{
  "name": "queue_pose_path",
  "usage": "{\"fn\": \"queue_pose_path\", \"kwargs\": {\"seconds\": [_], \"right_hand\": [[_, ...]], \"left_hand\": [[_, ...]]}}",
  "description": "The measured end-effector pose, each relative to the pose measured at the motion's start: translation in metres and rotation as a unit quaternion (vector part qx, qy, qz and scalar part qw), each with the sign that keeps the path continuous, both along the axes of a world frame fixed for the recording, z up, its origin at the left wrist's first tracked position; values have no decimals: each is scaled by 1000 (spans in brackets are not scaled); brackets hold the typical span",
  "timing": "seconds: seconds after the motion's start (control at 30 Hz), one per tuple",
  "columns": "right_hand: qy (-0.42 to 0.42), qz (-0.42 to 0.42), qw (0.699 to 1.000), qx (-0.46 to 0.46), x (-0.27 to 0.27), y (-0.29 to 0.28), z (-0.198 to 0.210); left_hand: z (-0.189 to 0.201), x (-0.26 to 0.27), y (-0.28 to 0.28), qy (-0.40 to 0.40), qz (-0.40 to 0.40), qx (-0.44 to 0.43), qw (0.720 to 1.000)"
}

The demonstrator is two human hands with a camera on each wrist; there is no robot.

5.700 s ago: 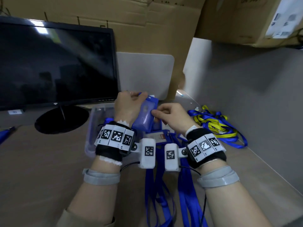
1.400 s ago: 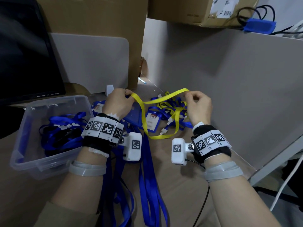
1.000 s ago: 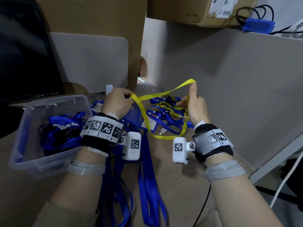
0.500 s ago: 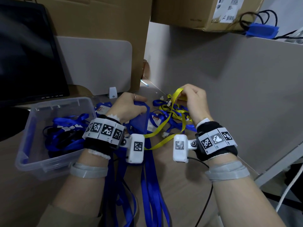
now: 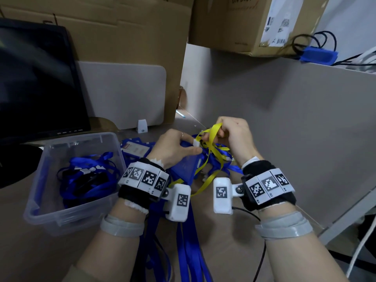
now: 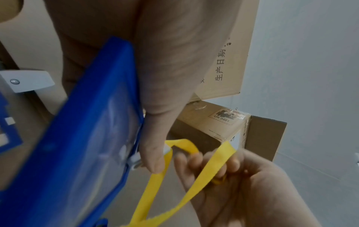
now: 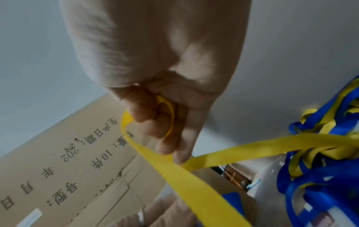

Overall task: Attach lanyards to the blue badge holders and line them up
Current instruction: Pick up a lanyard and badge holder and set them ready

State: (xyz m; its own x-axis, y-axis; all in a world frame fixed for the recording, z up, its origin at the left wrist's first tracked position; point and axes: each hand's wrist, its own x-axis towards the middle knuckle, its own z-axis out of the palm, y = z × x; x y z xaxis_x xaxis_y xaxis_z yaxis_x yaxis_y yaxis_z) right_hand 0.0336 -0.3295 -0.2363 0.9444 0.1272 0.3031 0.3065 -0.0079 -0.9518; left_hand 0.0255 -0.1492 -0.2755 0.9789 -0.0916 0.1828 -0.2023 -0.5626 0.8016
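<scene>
At nine o'clock on the table [image 5: 30,251], blue lanyards are held in a clear bin [image 5: 61,216]. At centre, a blue badge holder [image 5: 184,167] is gripped by the left hand [image 5: 173,147]. At one o'clock, a yellow lanyard [image 5: 213,135] is pinched in the curled right hand [image 5: 236,135], beside a blue-and-yellow lanyard heap [image 7: 320,153].

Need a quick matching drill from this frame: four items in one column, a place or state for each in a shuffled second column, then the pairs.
Items
1. yellow lanyard
2. blue badge holder
3. clear plastic bin
4. monitor

Place or state
A. holds loose blue lanyards
B. dark, standing at back left
C. gripped by the left hand
D. pinched in the right hand

Pairs: 1-D, 2-C, 3-A, 4-B
</scene>
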Motion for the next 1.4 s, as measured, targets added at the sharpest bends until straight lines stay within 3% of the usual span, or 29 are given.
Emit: {"fn": "queue_pose_path", "kwargs": {"seconds": [0.13, 0.2, 0.3, 0.43, 0.73, 0.83, 0.93, 1.1, 1.3, 1.4], "right_hand": [[-8, -171, 977, -126, 12, -11, -11], [-13, -213, 959, -186, 14, -13, -17], [-39, -153, 962, -222, 16, -10, -23], [-82, 30, 964, -252, 15, -3, -29], [-93, 25, 959, -268, 11, 27, -19], [-101, 83, 966, -223, 5, 50, -10], [-148, 155, 945, -246, -3, 74, -1], [-141, 178, 951, -208, -14, 144, 1], [-191, 260, 920, -222, -54, 242, 9], [-229, 220, 930, -183, -73, 298, 6]], "left_hand": [[2, -1, 7, -34, 39, 0, 999], [3, -1, 8, -44, 34, 4, 998], [3, -2, 5, -51, 25, 27, 998], [5, -3, 2, -45, 22, 44, 998], [14, -18, 22, -50, 66, -14, 996], [20, -30, 41, -61, 110, -18, 992], [29, -47, 70, -54, 137, -31, 989], [41, -86, 127, -65, 197, -27, 978], [47, -156, 208, -78, 304, -56, 948], [43, -190, 251, -99, 371, -48, 922]]}}
